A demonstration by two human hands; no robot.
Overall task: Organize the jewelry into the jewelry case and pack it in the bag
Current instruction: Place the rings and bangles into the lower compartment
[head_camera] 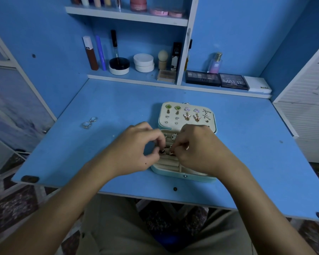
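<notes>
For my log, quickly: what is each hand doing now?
Left hand: pinching a ring.
Right hand: pinching a ring.

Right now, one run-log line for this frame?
phase: seating rings | left hand: pinching ring at ring rolls | right hand: pinching ring | jewelry case: open, earrings pinned in lid | two rings: loose on desk | bag: unseen

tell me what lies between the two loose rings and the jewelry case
Mostly bare blue desk; the left hand fills the stretch nearest the jewelry case, right of the rings. Head view.
</notes>
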